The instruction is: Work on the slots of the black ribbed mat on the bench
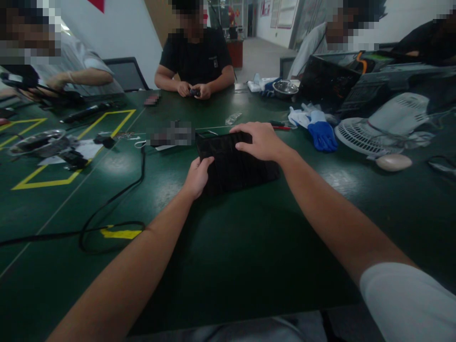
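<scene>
Gripping the left edge of a dark flat case (237,173), my left grip (197,178) is closed on it, thumb laid over its face and the other fingers out of sight around the side. My right grip (258,141) is at the case's far edge towards the right, fingers curved over that edge and thumb on the face; whether it pinches or only rests there, I cannot tell. The case lies on the green worktop (256,251) between my two hands, its longer axis seeming to run crosswise, left to right, with the near edge slanting away from me towards the right. So, from my left grip, the case stretches off to the right; from my right grip, most of it lies nearer to me and to the left. Both hands touch it, so neither is nearer. Just beyond the case's far left corner sits a blurred grey block (171,135), and left of the case curls a black cable (142,166). Beyond it to the right lie a red-handled tool (283,127) and, farther right, blue and white gloves (322,136).
</scene>
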`<state>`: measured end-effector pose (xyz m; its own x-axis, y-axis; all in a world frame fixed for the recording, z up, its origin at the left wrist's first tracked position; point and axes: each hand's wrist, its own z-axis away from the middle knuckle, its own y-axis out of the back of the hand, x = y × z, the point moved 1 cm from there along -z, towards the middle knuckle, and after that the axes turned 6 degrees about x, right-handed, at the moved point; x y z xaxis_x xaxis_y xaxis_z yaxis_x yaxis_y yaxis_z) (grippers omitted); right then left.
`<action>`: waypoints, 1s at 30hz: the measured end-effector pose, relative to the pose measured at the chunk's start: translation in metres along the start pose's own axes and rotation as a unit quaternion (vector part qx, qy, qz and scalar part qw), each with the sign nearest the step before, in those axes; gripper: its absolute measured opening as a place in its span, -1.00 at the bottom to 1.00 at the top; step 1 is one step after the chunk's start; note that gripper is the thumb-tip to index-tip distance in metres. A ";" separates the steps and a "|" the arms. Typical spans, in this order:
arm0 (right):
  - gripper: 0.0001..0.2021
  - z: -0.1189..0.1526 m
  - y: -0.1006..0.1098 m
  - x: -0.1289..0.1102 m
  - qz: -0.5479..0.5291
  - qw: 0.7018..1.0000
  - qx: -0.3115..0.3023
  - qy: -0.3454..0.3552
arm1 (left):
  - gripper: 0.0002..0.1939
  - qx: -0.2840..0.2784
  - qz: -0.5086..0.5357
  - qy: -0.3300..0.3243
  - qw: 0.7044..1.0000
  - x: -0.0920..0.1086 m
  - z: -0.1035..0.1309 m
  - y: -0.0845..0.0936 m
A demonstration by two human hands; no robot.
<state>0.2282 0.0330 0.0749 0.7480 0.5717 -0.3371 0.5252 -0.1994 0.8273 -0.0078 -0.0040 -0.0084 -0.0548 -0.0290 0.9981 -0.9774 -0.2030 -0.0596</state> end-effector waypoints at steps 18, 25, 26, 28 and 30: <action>-0.45 -0.003 0.005 0.005 -0.024 1.000 -0.012 0.008 | -0.63 0.004 -0.002 0.001 1.000 0.001 0.001 -0.001; -0.42 -0.002 0.008 0.004 -0.028 0.999 -0.023 0.011 | -0.62 0.002 -0.002 0.008 1.000 0.002 0.001 0.000; -0.42 -0.002 0.009 0.004 -0.029 0.999 -0.023 0.011 | -0.63 0.004 -0.002 0.009 1.000 0.002 0.000 0.000; -0.42 -0.001 0.010 0.003 -0.031 0.999 -0.023 0.012 | -0.63 0.006 -0.003 0.008 1.000 0.002 0.000 0.000; -0.42 -0.001 0.010 0.003 -0.033 0.999 -0.027 0.011 | -0.63 0.004 0.001 0.006 1.000 0.002 0.000 0.000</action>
<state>0.2353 0.0335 0.0831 0.7027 0.6004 -0.3818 0.5502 -0.1183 0.8266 -0.0079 -0.0039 -0.0066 -0.0593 -0.0181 0.9981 -0.9755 -0.2112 -0.0617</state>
